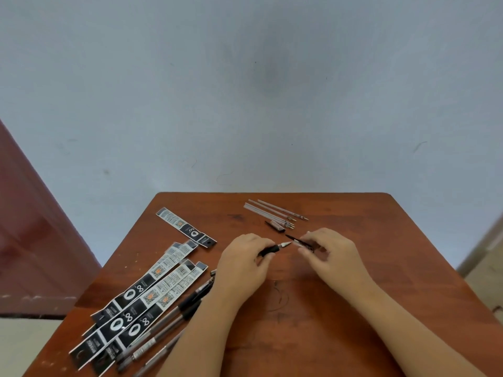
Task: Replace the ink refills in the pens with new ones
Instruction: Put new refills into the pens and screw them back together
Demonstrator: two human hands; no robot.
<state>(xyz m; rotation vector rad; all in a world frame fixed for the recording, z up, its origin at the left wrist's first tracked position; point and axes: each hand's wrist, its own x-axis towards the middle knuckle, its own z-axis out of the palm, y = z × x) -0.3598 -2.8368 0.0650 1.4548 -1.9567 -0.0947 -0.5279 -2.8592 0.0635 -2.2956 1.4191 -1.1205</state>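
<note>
Pen: your left hand [246, 263] grips the black pen [273, 248] by its dark grip section, metal tip pointing right, just above the counter [340, 336] near its middle.
Left fingers: curled round the pen barrel, grasping it firmly.
Right hand: your right hand [330, 253] sits just right of the pen tip, fingers pinching a thin clear piece [297, 242] that touches the tip; blur hides whether it is a refill or a sleeve.
Old refills: a small bunch of clear refills [275, 213] lies beyond the pen, toward the far edge of the counter, with one darker short piece [275, 226] just beside them.
Refill packs: black and white refill packs [141, 300] lie well left of the pen, fanned out; one more pack [186, 227] lies apart, farther back.
Waiting pens: several other pens [174, 319] lie left of and nearer than the held pen, partly under your left forearm.
Step in hand: it looks like you are working the thin piece at the tip of the pen.
How to do it well: keep the pen steady and level in your left hand, line the thin piece up straight with the tip opening, and move it along the axis without bending it. Hold low over the counter so nothing rolls away if it slips.
</note>
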